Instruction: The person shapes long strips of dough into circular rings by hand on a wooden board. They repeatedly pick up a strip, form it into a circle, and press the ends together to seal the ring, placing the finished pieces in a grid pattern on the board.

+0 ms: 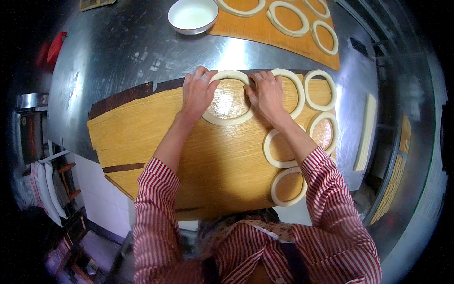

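A pale dough ring (229, 121) lies on a yellow wooden board (151, 128) in front of me. My left hand (196, 93) grips its upper left side, with thumb and fingers closed on the dough. At its right side my right hand (267, 96) is bent over the ring, fingers curled; their tips are partly hidden under the hand. Right behind that hand, another dough ring (299, 92) lies close by. Several more rings, such as the front one (275, 195), rest along the board's right side, and my right forearm passes over part of them.
A white bowl (193, 31) with a dark rim stands at the back of the metal table (118, 61). Beside it, a second wooden board (246, 28) carries several dough rings. A long pale bar (365, 132) lies at the right. White sacks (47, 189) stand lower left.
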The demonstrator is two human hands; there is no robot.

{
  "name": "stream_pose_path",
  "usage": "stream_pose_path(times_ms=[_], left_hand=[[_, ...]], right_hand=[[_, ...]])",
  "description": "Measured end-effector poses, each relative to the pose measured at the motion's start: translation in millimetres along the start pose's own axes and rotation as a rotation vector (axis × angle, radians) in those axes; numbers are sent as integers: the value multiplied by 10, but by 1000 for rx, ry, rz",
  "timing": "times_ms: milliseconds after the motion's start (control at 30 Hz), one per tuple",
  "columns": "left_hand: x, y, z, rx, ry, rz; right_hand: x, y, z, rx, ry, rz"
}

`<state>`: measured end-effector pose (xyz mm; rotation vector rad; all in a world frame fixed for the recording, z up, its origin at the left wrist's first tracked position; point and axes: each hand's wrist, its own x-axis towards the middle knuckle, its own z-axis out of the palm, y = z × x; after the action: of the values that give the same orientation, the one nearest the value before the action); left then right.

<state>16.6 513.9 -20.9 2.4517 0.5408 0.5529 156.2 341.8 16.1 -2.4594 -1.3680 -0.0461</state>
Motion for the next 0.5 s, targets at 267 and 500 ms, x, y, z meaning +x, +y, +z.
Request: stream_pose_path(times_ms=[267,500], left_hand=[[-267,61,-212,-57,31,125],[-721,150,-185,-24,-237,417]], right_hand=[[-362,-199,-309,195,-167,-190],[-653,-243,-324,149,-244,-212]])
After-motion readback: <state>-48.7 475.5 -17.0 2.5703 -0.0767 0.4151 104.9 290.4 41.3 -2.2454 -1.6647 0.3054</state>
